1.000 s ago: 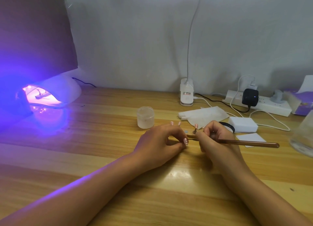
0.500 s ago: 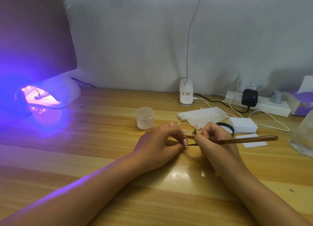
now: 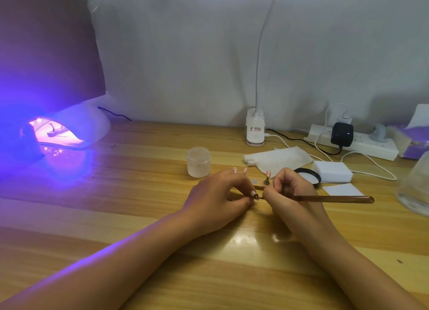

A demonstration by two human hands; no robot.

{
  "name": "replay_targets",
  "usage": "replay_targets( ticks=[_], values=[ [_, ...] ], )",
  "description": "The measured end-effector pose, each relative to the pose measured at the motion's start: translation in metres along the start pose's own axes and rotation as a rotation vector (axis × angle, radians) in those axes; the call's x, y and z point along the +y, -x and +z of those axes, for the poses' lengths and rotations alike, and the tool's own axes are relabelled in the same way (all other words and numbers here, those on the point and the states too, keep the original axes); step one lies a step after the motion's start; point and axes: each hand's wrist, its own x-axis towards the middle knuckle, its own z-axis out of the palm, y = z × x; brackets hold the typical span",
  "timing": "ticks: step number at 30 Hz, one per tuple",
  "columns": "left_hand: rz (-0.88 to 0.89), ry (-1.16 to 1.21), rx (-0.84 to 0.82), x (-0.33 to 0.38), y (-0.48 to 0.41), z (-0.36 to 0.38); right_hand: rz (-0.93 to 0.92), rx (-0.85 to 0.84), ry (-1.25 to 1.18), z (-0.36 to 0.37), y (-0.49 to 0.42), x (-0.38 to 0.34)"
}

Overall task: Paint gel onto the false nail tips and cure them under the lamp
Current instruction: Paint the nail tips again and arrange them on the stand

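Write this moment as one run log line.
step: painting gel | left hand: holds nail tip | right hand: grips brush, aimed at it | lamp: lit

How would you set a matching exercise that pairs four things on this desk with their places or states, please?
Things:
1. brush
2. jar
3. curing lamp
4. power strip

Places or states:
A. far left, glowing purple
B. held in the right hand
C. standing just behind the left hand
D. back right, with a black adapter plugged in

Pairs: 1-B, 2-C, 3-A, 4-D
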Motion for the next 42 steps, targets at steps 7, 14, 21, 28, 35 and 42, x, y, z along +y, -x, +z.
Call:
replay_targets(
  ticks=[7,14,21,28,35,42],
  values=[
    [0.007,0.003,-0.011,0.0016,0.0009,-0.0012,-0.017,0.078,0.028,-0.0015,0.0000,0.0034],
    [0.006,-0.009,-0.019,0.0011,0.0001,-0.0014,0.019,0.025,-0.048,-0.0003,0.0013,-0.0014],
    [0.006,-0.016,-0.010,0.0013,0.0006,-0.0011,0.010,0.040,0.043,-0.0005,0.0006,0.0014],
    [0.014,-0.014,-0.016,0.0004,0.0006,-0.0010,-0.006,0.087,0.086,-0.0001,0.0010,0.0019],
    [0.028,-0.005,-0.028,-0.0005,0.0013,-0.0013,0.021,0.101,-0.030,-0.0020,0.0013,-0.0016],
    [0.026,-0.004,-0.015,-0.0018,0.0003,0.0007,0.017,0.012,0.024,0.0004,0.0016,-0.0018]
  ],
)
